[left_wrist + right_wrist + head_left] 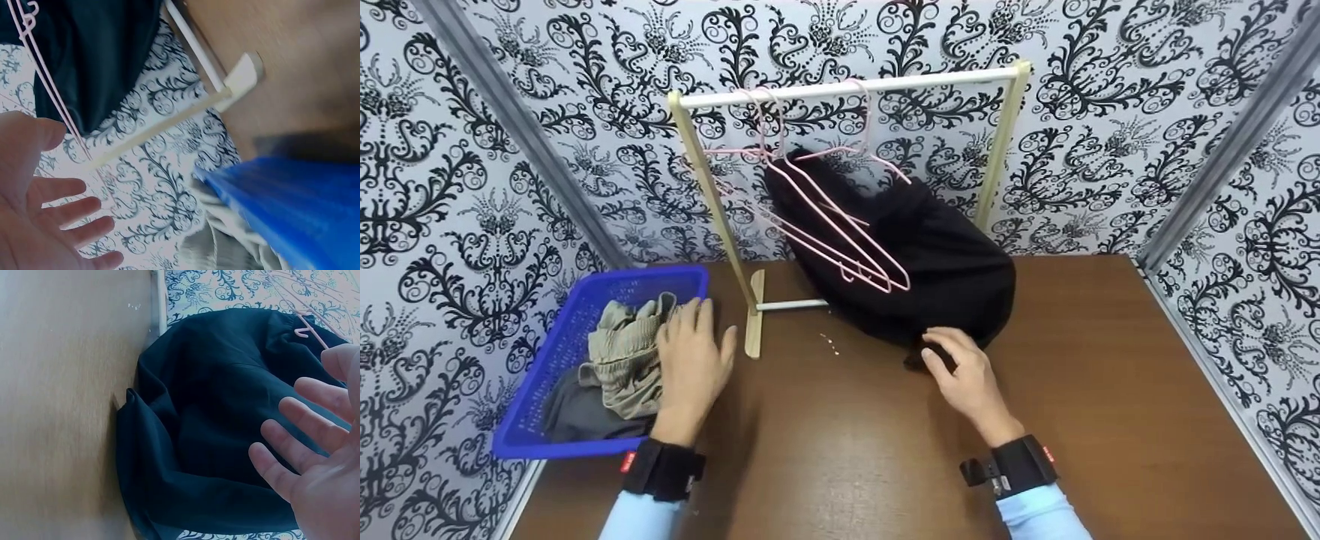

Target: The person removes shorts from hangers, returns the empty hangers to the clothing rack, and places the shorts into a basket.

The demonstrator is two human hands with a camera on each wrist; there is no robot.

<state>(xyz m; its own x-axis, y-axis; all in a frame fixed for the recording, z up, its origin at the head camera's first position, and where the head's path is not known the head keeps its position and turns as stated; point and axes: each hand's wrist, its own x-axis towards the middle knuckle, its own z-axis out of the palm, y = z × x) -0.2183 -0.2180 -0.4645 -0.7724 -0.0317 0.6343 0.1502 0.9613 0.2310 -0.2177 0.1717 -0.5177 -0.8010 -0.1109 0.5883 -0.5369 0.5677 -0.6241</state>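
Note:
A black garment [952, 255] hangs from a pink hanger [892, 166] on the small rack, its lower part reaching the table. My right hand [969, 379] is held in front of the garment's lower edge, fingers spread and holding nothing; the right wrist view shows the palm facing the black cloth [225, 416]. Over the right side of the blue basket [521, 397] is my left hand [690, 367], its fingers extended and empty. Beige pants [626, 360] with a gathered waistband lie in the basket beside that hand, on top of a dark grey garment [589, 409].
The rack has a white top bar [937, 81] and wooden posts [1001, 150]. More pink hangers [840, 217] hang at its left, in front of the black garment. Small white bits [829, 343] lie on the brown table [840, 450]. Patterned walls [1110, 135] enclose the back and sides.

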